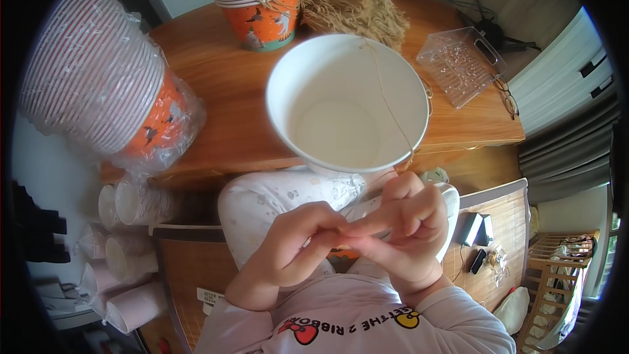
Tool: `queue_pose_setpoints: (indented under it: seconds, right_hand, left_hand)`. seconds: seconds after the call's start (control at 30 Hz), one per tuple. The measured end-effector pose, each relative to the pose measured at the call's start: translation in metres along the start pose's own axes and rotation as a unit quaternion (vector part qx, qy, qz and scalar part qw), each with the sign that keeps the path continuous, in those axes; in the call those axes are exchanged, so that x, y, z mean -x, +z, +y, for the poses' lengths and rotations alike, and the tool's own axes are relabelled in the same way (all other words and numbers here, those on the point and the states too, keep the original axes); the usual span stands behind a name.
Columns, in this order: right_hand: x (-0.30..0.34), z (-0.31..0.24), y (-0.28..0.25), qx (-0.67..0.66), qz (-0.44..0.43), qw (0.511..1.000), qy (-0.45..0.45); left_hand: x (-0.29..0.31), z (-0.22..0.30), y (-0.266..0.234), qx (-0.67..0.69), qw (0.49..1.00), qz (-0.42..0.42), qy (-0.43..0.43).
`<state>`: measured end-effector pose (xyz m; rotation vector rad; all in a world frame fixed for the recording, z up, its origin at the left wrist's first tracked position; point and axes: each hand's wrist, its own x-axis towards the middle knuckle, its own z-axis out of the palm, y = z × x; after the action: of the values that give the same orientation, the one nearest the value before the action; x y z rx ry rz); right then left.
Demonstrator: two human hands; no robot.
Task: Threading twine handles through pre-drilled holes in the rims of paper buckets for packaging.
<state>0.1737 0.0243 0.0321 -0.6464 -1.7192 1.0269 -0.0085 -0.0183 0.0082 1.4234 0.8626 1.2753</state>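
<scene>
Both of my hands meet above my lap, just short of a large white paper bucket (347,118). My left hand (301,242) is closed, its thumb and fingertips pressed together. Against its tips come the thumb and forefinger of my right hand (409,226), whose other fingers are curled in. Whatever the two pinches hold, if anything, is too small or hidden to make out. The bucket stands at the table's near edge, its mouth tipped toward me. A thin tan cord (382,85) hangs across the inside of its mouth, from the far rim to the near right rim.
On the wooden table (223,105) are stacked orange-patterned buckets (259,16), a heap of tan cords (354,10), a clear box of small pieces (458,65) and glasses (508,97). Plastic-wrapped buckets (111,85) rise at left; white cup-like stacks (134,255) lie below.
</scene>
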Motion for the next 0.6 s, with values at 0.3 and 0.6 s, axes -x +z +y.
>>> queue_pose_setpoints:
  seconds: [0.3,0.6]
  right_hand:
    - [-0.001,-0.002,0.002,0.036,0.008,0.999,-0.029]
    - [0.001,0.002,-0.004,0.021,0.049,0.994,-0.094]
  left_hand:
    - [-0.001,0.012,-0.001,-0.271,0.942,0.094,0.172]
    - [-0.018,-0.008,-0.005,-0.292,0.908,0.253,0.164]
